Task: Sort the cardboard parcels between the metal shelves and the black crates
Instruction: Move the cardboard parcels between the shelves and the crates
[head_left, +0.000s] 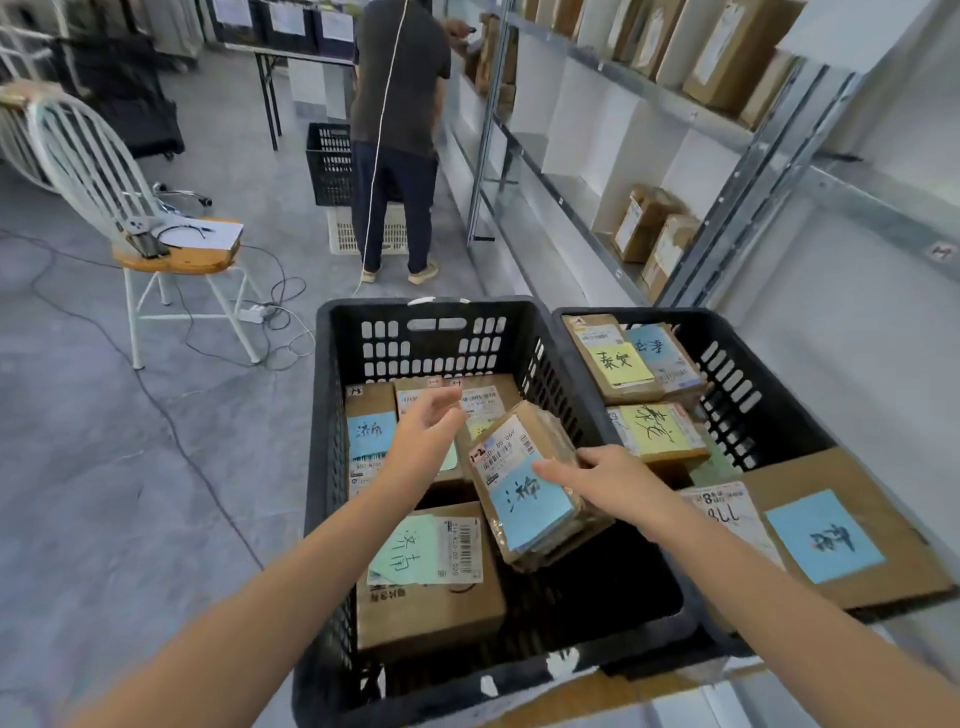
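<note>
The grey metal shelves (488, 130) run along the right, with brown parcels standing on them. The left black slatted plastic crate (426, 348) holds four brown cardboard parcels. The right black crate (737, 384), touching it, holds five. In the left crate, the tilted cardboard parcel with a blue note (524, 493) leans near the right wall. The right hand (618, 480) rests fairly straight fingers on the parcel's right edge. The left hand (426, 431), fingers apart and relaxed, hovers just beside its far-left corner and holds nothing.

Parcel depot: metal shelves (623, 171), crates (332, 364)
</note>
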